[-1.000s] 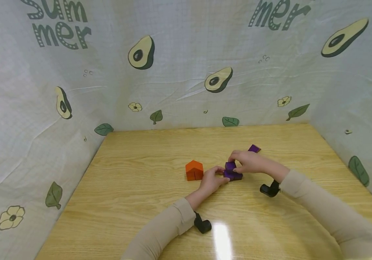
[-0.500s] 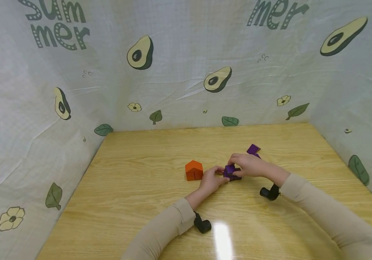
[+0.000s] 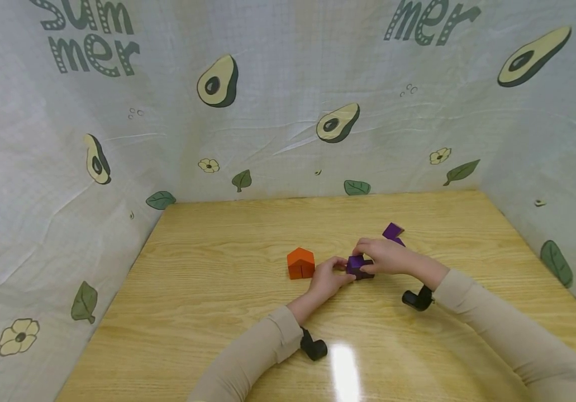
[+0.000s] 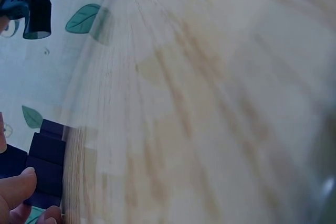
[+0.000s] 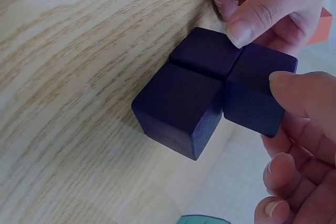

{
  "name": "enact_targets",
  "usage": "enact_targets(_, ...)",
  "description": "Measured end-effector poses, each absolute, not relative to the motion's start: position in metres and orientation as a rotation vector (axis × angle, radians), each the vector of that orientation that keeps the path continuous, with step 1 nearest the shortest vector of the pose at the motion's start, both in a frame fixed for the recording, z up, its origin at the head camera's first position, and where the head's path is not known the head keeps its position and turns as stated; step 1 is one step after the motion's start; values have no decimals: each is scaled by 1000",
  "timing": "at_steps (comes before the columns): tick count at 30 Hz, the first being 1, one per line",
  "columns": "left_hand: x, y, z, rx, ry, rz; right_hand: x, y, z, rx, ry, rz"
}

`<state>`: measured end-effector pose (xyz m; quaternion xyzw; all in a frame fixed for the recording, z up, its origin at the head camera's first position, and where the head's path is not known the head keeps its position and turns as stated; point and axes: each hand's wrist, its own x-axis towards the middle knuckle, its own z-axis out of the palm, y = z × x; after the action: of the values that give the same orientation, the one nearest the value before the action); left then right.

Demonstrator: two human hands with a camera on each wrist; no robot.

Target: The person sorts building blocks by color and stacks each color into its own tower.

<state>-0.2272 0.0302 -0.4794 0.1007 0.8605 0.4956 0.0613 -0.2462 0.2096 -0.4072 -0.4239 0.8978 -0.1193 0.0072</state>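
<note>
In the middle of the table, small purple blocks stand together. The right wrist view shows two lower purple cubes [image 5: 176, 95] side by side, one nearer the camera. An upper purple cube [image 5: 249, 95] sits against the farther one. My right hand [image 3: 385, 257] pinches this upper cube from above, thumb on its near side. From the left, my left hand [image 3: 325, 280] grips the lower blocks between thumb and fingers. The left wrist view catches its thumb [image 4: 23, 183] on the dark purple blocks [image 4: 46, 174].
An orange house-shaped block group [image 3: 300, 264] stands just left of the left hand. Loose purple pieces [image 3: 393, 230] lie behind the right hand. A black wrist camera [image 3: 314, 346] hangs below the left cuff. Printed cloth [image 3: 277, 111] walls the table at back and sides.
My right hand has come down slightly with the upper purple cube, which now sits lower on the others. The left hand has kept its place. More of the loose purple pieces shows behind.
</note>
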Motion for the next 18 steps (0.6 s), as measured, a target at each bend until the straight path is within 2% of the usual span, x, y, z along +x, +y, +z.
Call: enact_targets(18,-226,30,-476,282,2588,1490,-246,208,-406,-1284,2807,-323)
